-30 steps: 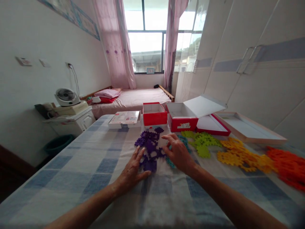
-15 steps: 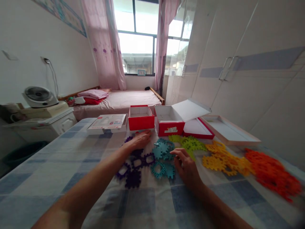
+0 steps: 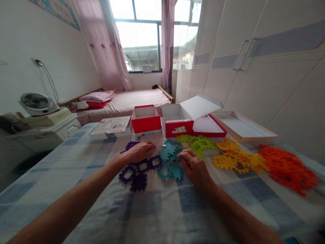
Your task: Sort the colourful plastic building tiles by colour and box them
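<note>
My left hand (image 3: pixel 139 151) is over the purple toothed plastic pieces (image 3: pixel 139 181), its fingers stretched to the right and hiding part of the pile. Nothing shows in its grasp. Just right of it lie teal toothed pieces (image 3: pixel 166 171), some square frames and some solid. My right hand (image 3: pixel 194 166) is at the right edge of the teal group, fingers loosely bent and apart, the index finger reaching toward a teal piece. Whether that fingertip touches it I cannot tell. Behind the right hand lie lime green pieces (image 3: pixel 201 143).
Yellow pieces (image 3: pixel 224 162) and a heap of orange-red pieces (image 3: pixel 289 169) lie to the right. Along the back stand a white box (image 3: pixel 111 125), an open red box (image 3: pixel 146 125), another red box (image 3: pixel 179 128) with its lid raised, and a shallow tray (image 3: pixel 248 137). A checked cloth (image 3: pixel 154 210) covers the table.
My left hand has drawn back from the front of the red box toward the purple pieces. My right hand stays beside the teal pieces. The camera view has shifted slightly.
</note>
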{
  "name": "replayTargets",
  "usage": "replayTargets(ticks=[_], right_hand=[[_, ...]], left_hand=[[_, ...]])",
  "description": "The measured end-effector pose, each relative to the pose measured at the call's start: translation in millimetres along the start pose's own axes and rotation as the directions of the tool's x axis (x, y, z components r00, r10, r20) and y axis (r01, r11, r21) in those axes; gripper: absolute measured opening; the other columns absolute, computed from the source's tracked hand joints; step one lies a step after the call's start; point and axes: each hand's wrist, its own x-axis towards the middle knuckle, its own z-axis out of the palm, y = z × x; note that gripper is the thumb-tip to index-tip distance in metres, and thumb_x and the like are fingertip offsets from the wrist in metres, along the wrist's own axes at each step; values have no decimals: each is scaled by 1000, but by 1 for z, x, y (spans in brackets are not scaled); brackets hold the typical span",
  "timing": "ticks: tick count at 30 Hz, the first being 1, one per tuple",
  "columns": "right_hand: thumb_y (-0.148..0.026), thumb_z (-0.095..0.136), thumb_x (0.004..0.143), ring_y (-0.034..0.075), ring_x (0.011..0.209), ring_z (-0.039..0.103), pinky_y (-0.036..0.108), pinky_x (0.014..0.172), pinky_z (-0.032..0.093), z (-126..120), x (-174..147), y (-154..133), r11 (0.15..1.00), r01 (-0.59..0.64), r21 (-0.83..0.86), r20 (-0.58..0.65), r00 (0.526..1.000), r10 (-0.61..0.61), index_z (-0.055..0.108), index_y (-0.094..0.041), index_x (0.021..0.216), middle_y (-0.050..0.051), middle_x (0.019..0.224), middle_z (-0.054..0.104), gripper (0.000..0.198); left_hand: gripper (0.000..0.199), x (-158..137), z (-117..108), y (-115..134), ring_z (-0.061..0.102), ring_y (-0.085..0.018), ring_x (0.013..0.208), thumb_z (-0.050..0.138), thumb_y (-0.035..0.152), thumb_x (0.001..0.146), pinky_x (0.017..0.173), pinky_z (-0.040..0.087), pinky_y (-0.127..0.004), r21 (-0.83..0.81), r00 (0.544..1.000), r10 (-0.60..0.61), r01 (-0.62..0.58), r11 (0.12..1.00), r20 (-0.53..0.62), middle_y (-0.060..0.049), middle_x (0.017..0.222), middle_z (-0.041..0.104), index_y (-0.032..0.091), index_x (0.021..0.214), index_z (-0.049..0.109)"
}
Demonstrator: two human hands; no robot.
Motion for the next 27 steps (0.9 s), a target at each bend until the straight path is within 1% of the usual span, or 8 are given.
replayTargets(ticks=[4,7,12,16,19,22,25,27], right_hand=[[-15,39,88,13,87,60,26,82,45,1,0,-2,1000,-5,-12,12,1000,5,58,-21,96,4,100,58,22],[-14,38,88,14,86,59,26,82,45,1,1,-1,1000,-5,-17,24,1000,5,59,-20,95,4,99,59,22],[-13,39,86,14,84,59,26,80,45,2,1,1,1000,-8,-7,29,1000,8,59,-20,95,4,98,59,23],[-15,39,86,14,82,60,26,78,45,2,1,1,999,-21,-26,34,999,21,59,-20,93,4,97,59,22],[-15,39,87,14,83,60,26,78,45,2,0,2,998,-28,-55,48,998,30,59,-20,93,3,97,60,22],[-15,40,86,14,82,60,26,77,45,3,0,3,997,-27,-74,50,998,31,60,-20,94,3,97,60,22],[-14,40,85,13,81,60,25,74,45,4,0,3,996,-30,-83,45,998,34,61,-20,94,3,97,60,24],[-14,40,85,13,80,60,25,74,45,4,1,2,996,-30,-83,42,999,34,61,-20,93,3,96,61,24]], left_hand=[[40,-18,4,22,58,-21,101,43,41,89,91,43,-31,-43,998,-16,13,999,-58,-9,112,61,18,115,60],[45,-24,13,32,56,-25,102,59,52,77,92,43,-36,36,989,-57,62,997,-134,-10,108,60,18,105,65],[37,-26,26,35,53,-26,109,70,42,69,95,43,-35,45,979,-85,95,994,-183,-12,114,59,16,95,66],[37,-25,31,38,54,-26,110,70,41,67,95,44,-35,14,964,-130,137,990,-233,-13,116,59,14,93,65],[36,-27,23,40,52,-26,113,66,40,70,98,42,-37,16,939,-151,164,986,-309,-14,120,58,14,95,65],[34,-37,4,37,48,-28,119,64,40,71,102,38,-39,42,920,-161,188,981,-359,-13,125,55,15,93,66],[36,-50,-9,29,45,-32,122,63,45,69,105,35,-44,67,919,-198,234,970,-340,-13,128,54,16,89,68],[34,-58,-9,24,45,-32,122,62,44,69,106,33,-45,88,925,-222,260,962,-310,-12,129,54,16,89,68]])
